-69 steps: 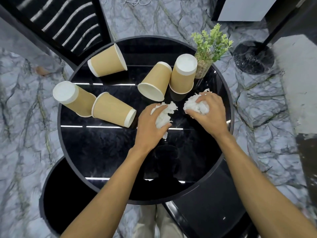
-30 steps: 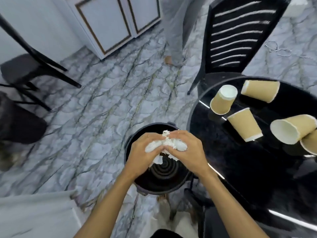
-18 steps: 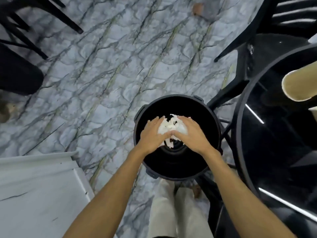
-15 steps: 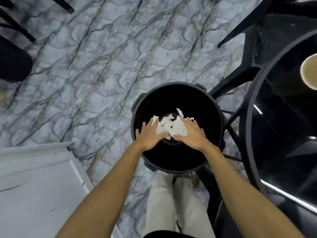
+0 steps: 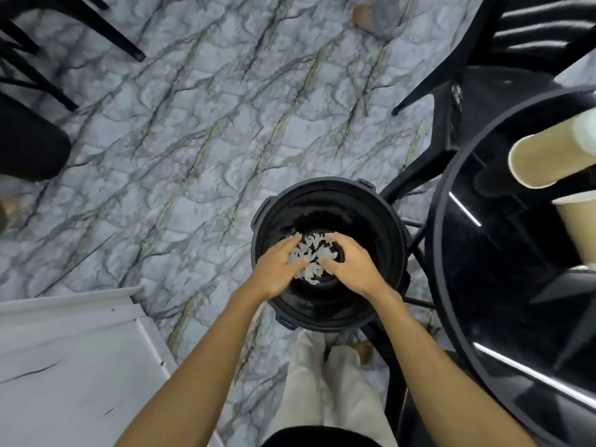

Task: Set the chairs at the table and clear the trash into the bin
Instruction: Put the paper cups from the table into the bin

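A black round bin (image 5: pixel 326 186) stands on the marble floor just left of the black round table (image 5: pixel 433 253). My left hand (image 5: pixel 274 269) and my right hand (image 5: pixel 353 266) hover side by side over the bin's mouth, palms down, fingers spread. White crumpled tissue (image 5: pixel 311 250) shows blurred between and under the hands, inside the bin's opening and loose from my fingers. Two tan paper cups (image 5: pixel 548 159) (image 5: pixel 579 227) lie on the table's left part. A black slatted chair (image 5: pixel 516 43) stands behind the table at the top right.
A white panel (image 5: pixel 64 366) fills the lower left, close to my left arm. Black chair legs (image 5: pixel 80 24) and a dark seat (image 5: pixel 29 146) are at the left edge. My legs in light trousers (image 5: pixel 322 382) stand right behind the bin. Table legs cross beside the bin.
I carried the tissue from the table over to the bin with both hands. My fingers have since spread and the tissue has come loose, dropping into the bin.
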